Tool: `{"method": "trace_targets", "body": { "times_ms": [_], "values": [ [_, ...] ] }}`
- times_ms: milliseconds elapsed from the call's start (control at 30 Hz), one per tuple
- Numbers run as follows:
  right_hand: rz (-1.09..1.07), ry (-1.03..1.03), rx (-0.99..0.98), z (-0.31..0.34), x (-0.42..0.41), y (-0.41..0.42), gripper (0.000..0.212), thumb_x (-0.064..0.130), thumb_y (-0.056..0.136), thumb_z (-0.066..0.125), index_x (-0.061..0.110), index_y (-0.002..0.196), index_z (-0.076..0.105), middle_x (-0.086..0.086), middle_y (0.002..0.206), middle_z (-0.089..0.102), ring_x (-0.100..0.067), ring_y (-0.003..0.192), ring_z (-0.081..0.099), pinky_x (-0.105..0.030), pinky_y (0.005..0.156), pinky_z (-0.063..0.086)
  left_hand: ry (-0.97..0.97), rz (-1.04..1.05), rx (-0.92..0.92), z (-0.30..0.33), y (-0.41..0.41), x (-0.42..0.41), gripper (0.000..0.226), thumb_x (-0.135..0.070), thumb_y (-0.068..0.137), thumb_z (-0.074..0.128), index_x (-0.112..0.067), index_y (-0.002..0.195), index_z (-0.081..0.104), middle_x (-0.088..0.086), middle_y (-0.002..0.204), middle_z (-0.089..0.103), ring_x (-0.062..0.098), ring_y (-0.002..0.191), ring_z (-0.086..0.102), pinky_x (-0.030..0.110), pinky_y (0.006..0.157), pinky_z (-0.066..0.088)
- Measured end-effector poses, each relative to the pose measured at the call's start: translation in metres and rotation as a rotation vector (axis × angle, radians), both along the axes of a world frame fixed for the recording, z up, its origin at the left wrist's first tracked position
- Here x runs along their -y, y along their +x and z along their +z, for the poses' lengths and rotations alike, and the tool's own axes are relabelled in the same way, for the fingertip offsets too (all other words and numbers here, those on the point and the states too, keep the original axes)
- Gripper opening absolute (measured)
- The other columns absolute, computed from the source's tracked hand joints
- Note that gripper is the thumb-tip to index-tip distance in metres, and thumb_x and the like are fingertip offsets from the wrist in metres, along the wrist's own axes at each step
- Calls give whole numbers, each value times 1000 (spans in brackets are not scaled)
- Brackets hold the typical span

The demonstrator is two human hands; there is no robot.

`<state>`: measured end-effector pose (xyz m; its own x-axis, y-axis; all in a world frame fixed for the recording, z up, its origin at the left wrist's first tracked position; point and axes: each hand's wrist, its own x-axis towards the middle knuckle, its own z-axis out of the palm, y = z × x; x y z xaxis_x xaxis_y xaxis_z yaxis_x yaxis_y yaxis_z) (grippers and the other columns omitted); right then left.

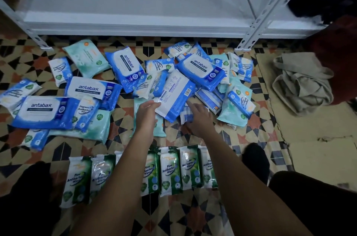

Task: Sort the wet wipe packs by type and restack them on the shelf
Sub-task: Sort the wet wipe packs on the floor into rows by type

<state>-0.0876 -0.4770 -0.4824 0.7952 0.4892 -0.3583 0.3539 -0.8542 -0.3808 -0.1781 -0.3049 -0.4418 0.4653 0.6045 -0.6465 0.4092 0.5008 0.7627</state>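
Many wet wipe packs lie scattered on the patterned floor below a white metal shelf [135, 9]. Large blue antabax packs [45, 111] mix with small blue fragrance packs [59, 70] and pale teal packs [87, 58]. A row of green pine packs [170, 170] lies side by side nearest me. My left hand [146, 114] touches the lower edge of a face-down blue-and-white antabax pack [174, 93] in the middle of the pile. My right hand [199, 118] is beside it, fingers curled over a small blue pack [186, 115].
The shelf's perforated uprights [268, 9] stand at the left and right. A crumpled beige cloth bag [301, 83] lies on the floor at the right. My dark-clad knees [309, 197] frame the green row on both sides.
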Motion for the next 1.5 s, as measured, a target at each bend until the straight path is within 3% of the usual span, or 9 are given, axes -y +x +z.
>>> {"method": "trace_targets", "body": {
  "times_ms": [300, 467, 667, 833, 1000, 1133, 1233, 1367, 1500],
  "values": [
    [7, -48, 29, -5, 4, 0, 62, 22, 86, 71, 28, 142, 44, -4, 149, 35, -29, 144, 25, -60, 118, 16, 14, 285, -187, -19, 33, -59, 57, -32, 82, 81, -9, 125, 50, 10, 106, 67, 23, 82, 72, 37, 58, 63],
    [-317, 526, -327, 7, 29, 4, 58, 10, 79, 77, 19, 131, 54, -8, 128, 57, -27, 115, 57, -42, 92, 51, 106, 24, -274, -32, 31, -79, 37, -26, 92, 73, 0, 118, 63, 13, 94, 74, 11, 55, 65, 20, 35, 46],
    [-886, 966, -955, 49, 48, 5, 31, 29, 96, 47, 7, 109, 66, -17, 101, 68, -32, 91, 65, -45, 87, 50, 344, -24, -240, -23, 8, -75, 26, -20, 92, 70, -9, 109, 53, 18, 104, 69, 31, 75, 66, 42, 65, 59],
    [-970, 922, -882, 62, 51, 1, 36, 27, 92, 46, 6, 116, 62, -23, 104, 71, -39, 97, 68, -60, 102, 46, 344, 164, -146, 1, -23, -64, 32, -20, 94, 67, -3, 119, 55, 16, 112, 65, 30, 97, 65, 40, 82, 53],
    [-883, 679, -682, 72, 49, -4, 43, 35, 76, 59, 10, 110, 55, -27, 109, 68, -44, 97, 69, -61, 90, 53, -18, 410, 195, 32, -48, -41, 17, -4, 99, 56, -11, 112, 47, 17, 122, 57, 33, 110, 62, 33, 70, 60],
    [-979, 717, -571, 70, 58, -7, 48, 36, 73, 68, 14, 110, 49, -21, 107, 64, -36, 88, 68, -44, 68, 51, -29, 241, 213, 46, -56, -13, 14, 2, 96, 58, -12, 99, 59, 11, 103, 69, 32, 98, 70, 33, 61, 62],
    [-1091, 818, -518, 58, 70, 2, 80, 34, 59, 78, 15, 130, 47, -16, 116, 63, -35, 95, 68, -44, 71, 56, 54, 54, 167, 49, -57, 8, 30, -1, 90, 67, -4, 120, 63, 18, 114, 71, 35, 100, 72, 36, 73, 61],
    [-1019, 811, -607, 69, 82, 3, 60, 0, 75, 75, 21, 126, 50, -16, 102, 60, -27, 75, 61, -35, 55, 48, 57, -107, 137, 60, -54, 36, 35, -5, 96, 63, -8, 130, 57, 10, 108, 72, 29, 83, 76, 42, 79, 62],
    [-882, 622, -626, 56, 90, 2, 55, -6, 65, 76, 10, 114, 59, -25, 111, 68, -40, 94, 71, -51, 71, 62, 130, -210, 111, 64, -56, 57, 31, -12, 99, 61, -16, 129, 58, 0, 102, 72, 32, 76, 73, 54, 87, 59]
  ]
}}
